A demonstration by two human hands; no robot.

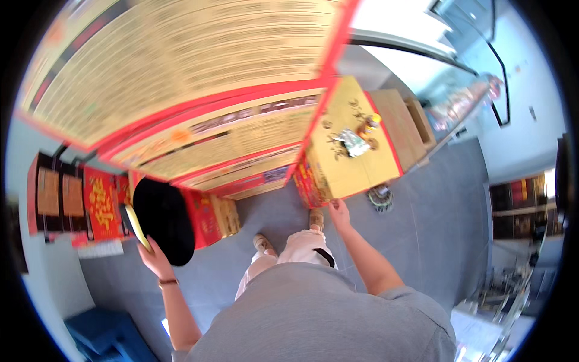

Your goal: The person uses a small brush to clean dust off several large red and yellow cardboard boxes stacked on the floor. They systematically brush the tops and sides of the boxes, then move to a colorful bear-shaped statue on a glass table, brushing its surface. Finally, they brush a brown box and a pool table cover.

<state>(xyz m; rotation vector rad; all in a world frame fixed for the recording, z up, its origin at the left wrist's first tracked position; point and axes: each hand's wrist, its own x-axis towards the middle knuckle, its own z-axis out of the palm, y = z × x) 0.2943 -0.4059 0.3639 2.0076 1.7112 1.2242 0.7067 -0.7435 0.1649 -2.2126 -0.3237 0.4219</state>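
Note:
My left hand point(156, 260) grips the lower end of a slim brush-like object point(135, 228) with a pale yellow side and a dark side. Beside it is a flat black rounded shape point(163, 221) whose nature I cannot tell. My right hand point(340, 214) is at the near corner of a yellow-topped red carton point(334, 172), fingers bent; whether it grips the edge I cannot tell. On that carton lie a crumpled silver-green packet point(353, 143) and a small yellow-capped jar point(372, 122).
A tall stack of yellow cartons with red edges point(203, 122) rises before me. Brown cardboard boxes point(398, 126) stand beyond the yellow-topped carton. Red gift boxes point(102, 203) are at left, a blue stool-like block point(106, 335) at lower left. A small round object point(381, 198) sits by the carton.

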